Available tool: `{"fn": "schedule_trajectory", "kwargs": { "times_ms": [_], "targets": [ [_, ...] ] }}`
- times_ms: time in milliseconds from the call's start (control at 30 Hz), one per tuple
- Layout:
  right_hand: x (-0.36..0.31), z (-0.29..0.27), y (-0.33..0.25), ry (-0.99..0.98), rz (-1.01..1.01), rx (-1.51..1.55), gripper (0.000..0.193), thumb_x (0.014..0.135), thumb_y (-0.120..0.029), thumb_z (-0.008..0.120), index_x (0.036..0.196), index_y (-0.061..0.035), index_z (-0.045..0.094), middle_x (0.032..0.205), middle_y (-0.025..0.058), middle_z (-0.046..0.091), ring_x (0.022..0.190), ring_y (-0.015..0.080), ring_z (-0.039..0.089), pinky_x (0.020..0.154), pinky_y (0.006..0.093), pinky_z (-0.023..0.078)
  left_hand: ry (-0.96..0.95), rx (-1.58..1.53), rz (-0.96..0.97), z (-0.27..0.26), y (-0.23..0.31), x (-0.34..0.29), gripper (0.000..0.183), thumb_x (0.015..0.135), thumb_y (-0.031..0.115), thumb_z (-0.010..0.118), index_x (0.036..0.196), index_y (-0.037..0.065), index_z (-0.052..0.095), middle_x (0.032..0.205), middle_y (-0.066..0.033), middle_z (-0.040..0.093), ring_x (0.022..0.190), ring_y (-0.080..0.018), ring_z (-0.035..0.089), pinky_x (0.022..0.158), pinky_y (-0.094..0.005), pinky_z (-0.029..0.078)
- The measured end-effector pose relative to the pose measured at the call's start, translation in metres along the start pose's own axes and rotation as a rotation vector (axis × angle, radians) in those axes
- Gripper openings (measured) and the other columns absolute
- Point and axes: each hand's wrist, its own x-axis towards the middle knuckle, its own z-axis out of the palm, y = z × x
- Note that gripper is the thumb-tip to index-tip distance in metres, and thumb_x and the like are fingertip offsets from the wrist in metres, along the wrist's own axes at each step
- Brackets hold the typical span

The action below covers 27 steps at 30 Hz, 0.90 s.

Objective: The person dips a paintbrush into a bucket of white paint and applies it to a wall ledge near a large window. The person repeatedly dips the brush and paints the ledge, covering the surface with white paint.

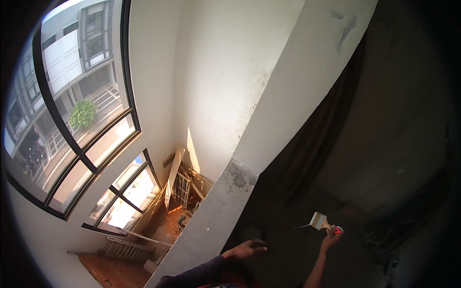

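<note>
Left hand [247, 249], fingers loosely parted, extends past the ledge [206, 228]'s right edge; right hand [332, 234], fingers around a paintbrush [318, 221], well apart, open room between.

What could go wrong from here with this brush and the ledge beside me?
The brush in your right hand could slip and be hard to find, since that side is very dark. 
Your left hand isn't gripping the ledge, so a lost balance might not be caught. 
Beyond the ledge is a drop; anything knocked over might land among the wooden planks below.
</note>
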Motion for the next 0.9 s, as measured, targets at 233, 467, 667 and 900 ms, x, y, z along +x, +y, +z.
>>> {"fn": "schedule_trajectory", "kwargs": {
  "times_ms": [233, 467, 667, 900],
  "targets": [
    [-0.002, 0.016, -0.086, -0.088, -0.184, -0.090, 0.027, 0.098, -0.017, 0.054, 0.116, 0.0018, 0.045, 0.102, 0.0119, 0.057, 0.091, 0.0170, 0.062, 0.077, 0.0305, 0.058, -0.055, -0.182, 0.114, -0.016, -0.016, -0.001, 0.056, 0.095, 0.033, 0.060, 0.136, -0.001, 0.044, 0.130, -0.0163, 0.051, 0.120, -0.0279, 0.053, 0.092, -0.0381, 0.054],
    [0.051, 0.052, -0.256, -0.058, -0.450, -0.004, 0.026, 0.097, -0.016, 0.056, 0.114, 0.0021, 0.046, 0.099, 0.0095, 0.056, 0.087, 0.0147, 0.062, 0.070, 0.0290, 0.060, -0.054, -0.367, 0.121, -0.026, -0.011, -0.003, 0.051, 0.094, 0.030, 0.062, 0.132, -0.001, 0.048, 0.124, -0.0147, 0.053, 0.114, -0.0264, 0.056, 0.089, -0.0394, 0.056],
    [0.058, 0.082, -0.430, -0.027, -0.784, 0.142, 0.028, 0.096, -0.013, 0.058, 0.113, 0.0063, 0.047, 0.102, 0.0125, 0.056, 0.092, 0.0177, 0.062, 0.074, 0.0298, 0.062, -0.025, -0.400, 0.126, -0.028, -0.011, -0.009, 0.048, 0.094, 0.027, 0.062, 0.131, -0.001, 0.049, 0.125, -0.0142, 0.052, 0.115, -0.0270, 0.055, 0.089, -0.0404, 0.057],
    [0.028, 0.144, -0.573, -0.020, -1.229, 0.279, 0.032, 0.093, -0.013, 0.062, 0.114, 0.0064, 0.048, 0.104, 0.0134, 0.058, 0.096, 0.0190, 0.063, 0.078, 0.0325, 0.061, -0.035, -0.345, 0.086, -0.026, -0.008, -0.016, 0.046, 0.095, 0.025, 0.061, 0.132, 0.000, 0.049, 0.127, -0.0150, 0.051, 0.116, -0.0264, 0.054, 0.090, -0.0403, 0.056]
  ]
}}
